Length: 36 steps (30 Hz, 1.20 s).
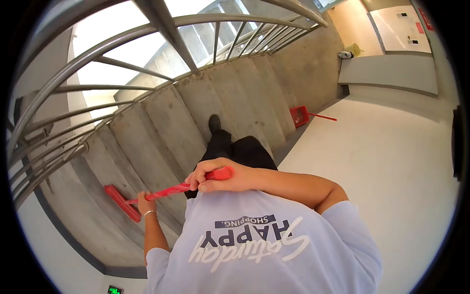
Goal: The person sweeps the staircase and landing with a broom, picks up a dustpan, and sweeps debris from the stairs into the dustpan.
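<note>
I hold a red broom (171,191) at a slant across the front of my body. My right hand (223,175) is closed around the handle near its rounded end, close to my shirt. Farther down the handle, my left hand (146,203), with a bracelet at the wrist, grips it close to the brush head. The red broom head (122,203) lies over the grey stair steps (152,139) at the left. Off to the right, a red dustpan (299,116) with a thin red handle rests by the wall side of the stairs, apart from both hands.
A metal railing (122,41) curves along the far side of the stairs. A white wall (352,161) borders the right. At upper right are a landing (313,63), a leaning grey board (389,73) and a yellowish bucket (353,49). My dark shoe (214,123) stands on a step.
</note>
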Available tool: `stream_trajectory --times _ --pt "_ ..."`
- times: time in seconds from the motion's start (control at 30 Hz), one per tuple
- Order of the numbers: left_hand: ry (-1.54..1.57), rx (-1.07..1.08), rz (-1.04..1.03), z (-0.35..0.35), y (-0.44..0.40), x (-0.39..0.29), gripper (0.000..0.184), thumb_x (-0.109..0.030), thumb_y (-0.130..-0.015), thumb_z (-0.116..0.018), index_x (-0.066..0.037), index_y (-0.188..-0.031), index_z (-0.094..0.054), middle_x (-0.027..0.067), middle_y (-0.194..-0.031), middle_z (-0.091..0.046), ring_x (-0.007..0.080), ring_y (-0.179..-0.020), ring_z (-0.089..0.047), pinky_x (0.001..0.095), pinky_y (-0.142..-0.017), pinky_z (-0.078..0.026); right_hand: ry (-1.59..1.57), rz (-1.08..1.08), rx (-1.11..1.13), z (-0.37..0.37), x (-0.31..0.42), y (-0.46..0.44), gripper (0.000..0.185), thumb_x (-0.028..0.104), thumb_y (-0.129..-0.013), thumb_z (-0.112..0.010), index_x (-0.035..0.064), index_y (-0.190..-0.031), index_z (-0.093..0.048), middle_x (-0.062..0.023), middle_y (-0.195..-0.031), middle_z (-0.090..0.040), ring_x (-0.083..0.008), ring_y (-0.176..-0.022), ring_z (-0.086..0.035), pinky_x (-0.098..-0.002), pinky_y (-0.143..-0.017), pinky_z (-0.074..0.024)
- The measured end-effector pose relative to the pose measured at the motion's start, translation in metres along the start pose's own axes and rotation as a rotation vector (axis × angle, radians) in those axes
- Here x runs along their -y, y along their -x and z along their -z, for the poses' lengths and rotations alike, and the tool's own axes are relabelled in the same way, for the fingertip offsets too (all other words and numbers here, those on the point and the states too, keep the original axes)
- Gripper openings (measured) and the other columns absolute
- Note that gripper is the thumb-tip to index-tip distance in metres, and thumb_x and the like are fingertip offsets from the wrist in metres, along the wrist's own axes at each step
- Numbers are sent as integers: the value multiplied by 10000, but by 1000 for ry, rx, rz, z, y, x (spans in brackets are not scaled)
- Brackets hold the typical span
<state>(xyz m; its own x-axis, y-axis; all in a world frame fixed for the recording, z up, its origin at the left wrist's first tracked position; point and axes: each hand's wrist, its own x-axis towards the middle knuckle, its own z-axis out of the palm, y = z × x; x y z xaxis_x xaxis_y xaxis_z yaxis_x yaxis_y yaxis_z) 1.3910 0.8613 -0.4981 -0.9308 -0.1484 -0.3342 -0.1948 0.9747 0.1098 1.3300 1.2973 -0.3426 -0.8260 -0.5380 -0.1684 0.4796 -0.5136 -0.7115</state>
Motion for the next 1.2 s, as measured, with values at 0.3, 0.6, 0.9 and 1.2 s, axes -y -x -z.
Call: stream_trajectory --times 0.3,0.6,0.9,1.2 --pt "-353 250 4 43 -19 -103 210 -296 -791 -626 -103 -834 -556 120 -884 -608 362 -829 -594 461 -688 -472 -186 -57 -447 141 -15 6 219 254 -857 -576 36 -854 -601 -120 -943 -652 -211 -941 -613 -349 -868 -480" --pt "-375 326 -225 34 -19 -280 256 -339 -748 -676 -114 -812 -570 95 -804 -635 329 -759 -626 439 -636 -486 -309 261 -703 302 -19 87 323 371 -893 -527 57 -826 -559 -112 -810 -608 -249 -815 -592 -391 -788 -466" --pt "-358 339 -668 -40 17 -439 241 -317 -767 -662 -121 -870 -565 92 -809 -634 311 -736 -630 428 -627 -484 -411 575 -1092 327 11 273 316 343 -901 -521 36 -846 -576 -101 -786 -598 -230 -787 -564 -393 -771 -459" --pt "-174 464 -1430 -117 65 -617 221 -245 -796 -614 -92 -918 -512 104 -827 -608 323 -718 -621 433 -622 -488 362 551 -874 197 60 463 412 357 -734 -700 49 -974 -566 -176 -1098 -540 -274 -978 -534 -403 -858 -422"
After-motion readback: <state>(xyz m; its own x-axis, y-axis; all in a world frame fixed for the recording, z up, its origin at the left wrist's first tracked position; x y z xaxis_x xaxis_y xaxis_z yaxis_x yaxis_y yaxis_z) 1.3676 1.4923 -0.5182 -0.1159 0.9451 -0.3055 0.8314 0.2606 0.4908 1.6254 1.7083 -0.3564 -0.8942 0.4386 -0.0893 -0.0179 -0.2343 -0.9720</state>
